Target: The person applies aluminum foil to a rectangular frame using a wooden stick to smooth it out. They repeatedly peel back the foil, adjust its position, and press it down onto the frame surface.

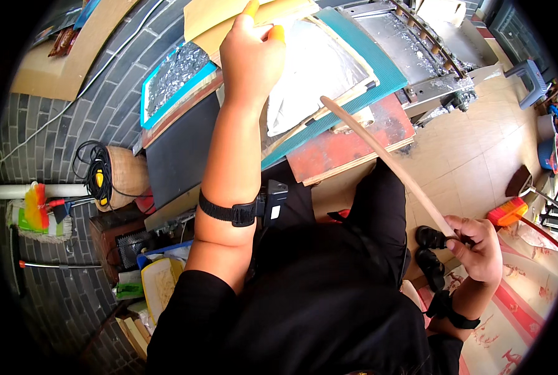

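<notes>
My left hand (251, 65) reaches up over a stack of sheets, orange covers on its thumb and index fingertip. These two digits are apart, beside a brown paper sheet (207, 22); the other fingers are mostly hidden. Under and to the right lies a white sheet (304, 81), wrinkled along its near part, on a teal board (354, 100). My right hand (478, 247), low on the right, grips the near end of a long wooden stick (388, 156). The stick slants up and left, its far tip at the near edge of the white sheet.
A reddish board (347, 140) sits below the teal one. A blue-framed tray (176, 78) with silvery flakes stands left, a metal frame (410, 56) at the back right. On the floor are a blue stool (528, 84), an orange broom (507, 212) and black sandals (430, 256).
</notes>
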A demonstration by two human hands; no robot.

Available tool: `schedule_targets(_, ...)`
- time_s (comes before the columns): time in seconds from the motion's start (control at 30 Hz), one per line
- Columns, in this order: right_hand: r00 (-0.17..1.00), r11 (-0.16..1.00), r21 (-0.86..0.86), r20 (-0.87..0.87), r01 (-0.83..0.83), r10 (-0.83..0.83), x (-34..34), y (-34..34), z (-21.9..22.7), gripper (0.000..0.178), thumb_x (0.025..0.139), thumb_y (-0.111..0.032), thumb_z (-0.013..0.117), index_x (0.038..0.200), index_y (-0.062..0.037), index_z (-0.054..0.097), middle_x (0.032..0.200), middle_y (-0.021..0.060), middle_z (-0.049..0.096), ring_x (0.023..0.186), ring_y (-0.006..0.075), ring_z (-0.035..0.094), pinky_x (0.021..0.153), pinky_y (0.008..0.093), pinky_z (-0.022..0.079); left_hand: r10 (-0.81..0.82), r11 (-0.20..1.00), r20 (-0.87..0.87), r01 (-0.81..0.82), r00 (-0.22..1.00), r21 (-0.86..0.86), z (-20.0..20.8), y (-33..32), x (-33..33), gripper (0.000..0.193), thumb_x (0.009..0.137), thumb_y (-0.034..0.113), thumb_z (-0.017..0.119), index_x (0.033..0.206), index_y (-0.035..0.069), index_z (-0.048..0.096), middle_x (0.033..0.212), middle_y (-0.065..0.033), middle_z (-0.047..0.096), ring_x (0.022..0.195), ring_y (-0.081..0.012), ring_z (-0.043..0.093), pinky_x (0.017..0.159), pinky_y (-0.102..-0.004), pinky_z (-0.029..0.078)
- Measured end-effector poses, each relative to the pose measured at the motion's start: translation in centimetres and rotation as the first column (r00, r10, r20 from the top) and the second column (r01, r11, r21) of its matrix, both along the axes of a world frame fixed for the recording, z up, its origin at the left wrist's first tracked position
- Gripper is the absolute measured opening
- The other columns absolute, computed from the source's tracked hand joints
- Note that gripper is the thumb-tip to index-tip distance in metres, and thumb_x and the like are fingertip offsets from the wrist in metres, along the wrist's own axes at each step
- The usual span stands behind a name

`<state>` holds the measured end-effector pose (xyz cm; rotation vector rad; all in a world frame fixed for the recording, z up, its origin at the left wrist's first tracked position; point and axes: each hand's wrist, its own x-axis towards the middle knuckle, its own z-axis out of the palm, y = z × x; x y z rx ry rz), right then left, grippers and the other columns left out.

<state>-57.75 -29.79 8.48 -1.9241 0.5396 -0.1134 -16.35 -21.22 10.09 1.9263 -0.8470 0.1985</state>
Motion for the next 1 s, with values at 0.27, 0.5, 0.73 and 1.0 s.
schedule_targets(0.27, 0.989, 0.983, 0.110, 0.005, -0.145, 0.146, 1.8, 1.3, -1.2, 0.038, 0.075, 0.005, 0.065, 0.113, 0.0062, 0.064, 0.070, 0.0129, 0.061, 0.058, 0.0177, 0.058, 0.056, 0.0291, 0.046, -0.073, 0.996, -0.002, 0.073, 0.997, -0.060, -0.8, -0.3, 0.9, 0.051, 0.087, 0.007, 0.065, 0.136, 0.003, 0.051, 0.102, -0.0132, 0.072, 0.087, -0.0112, 0.066, 0.076, -0.0251, 0.051)
schedule_targets(0.5, 0.985, 0.978, 0.113, 0.002, -0.174, 0.175, 2.2, 1.4, -1.6, 0.039, 0.073, 0.005, 0.065, 0.112, 0.0052, 0.065, 0.073, 0.0164, 0.064, 0.065, 0.0224, 0.066, 0.061, 0.0299, 0.050, -0.026, 0.999, 0.046, 0.025, 0.999, 0.021, -0.3, -0.1, 0.2, 0.053, 0.088, 0.007, 0.065, 0.138, 0.004, 0.049, 0.106, -0.0154, 0.071, 0.096, -0.0150, 0.067, 0.082, -0.0259, 0.050)
schedule_targets(0.73, 0.982, 0.977, 0.101, 0.003, -0.188, 0.188, 2.7, 1.5, -1.7, 0.039, 0.073, 0.005, 0.066, 0.112, 0.0053, 0.065, 0.073, 0.0170, 0.064, 0.063, 0.0242, 0.066, 0.059, 0.0305, 0.050, -0.074, 0.995, 0.162, 0.084, 0.984, -0.053, -0.3, 0.0, 0.6, 0.051, 0.085, 0.006, 0.062, 0.132, -0.009, 0.049, 0.123, -0.0250, 0.062, 0.114, -0.0296, 0.061, 0.096, -0.0338, 0.046)
schedule_targets(1.0, 0.984, 0.980, 0.095, 0.010, -0.176, 0.176, 2.8, 1.6, -1.4, 0.038, 0.075, 0.006, 0.065, 0.113, 0.0061, 0.064, 0.071, 0.0158, 0.063, 0.059, 0.0192, 0.062, 0.057, 0.0286, 0.048, -0.103, 0.989, 0.115, 0.114, 0.988, -0.092, 0.0, 0.0, 0.2, 0.052, 0.085, 0.005, 0.062, 0.133, -0.010, 0.049, 0.120, -0.0253, 0.063, 0.109, -0.0274, 0.063, 0.092, -0.0327, 0.048)
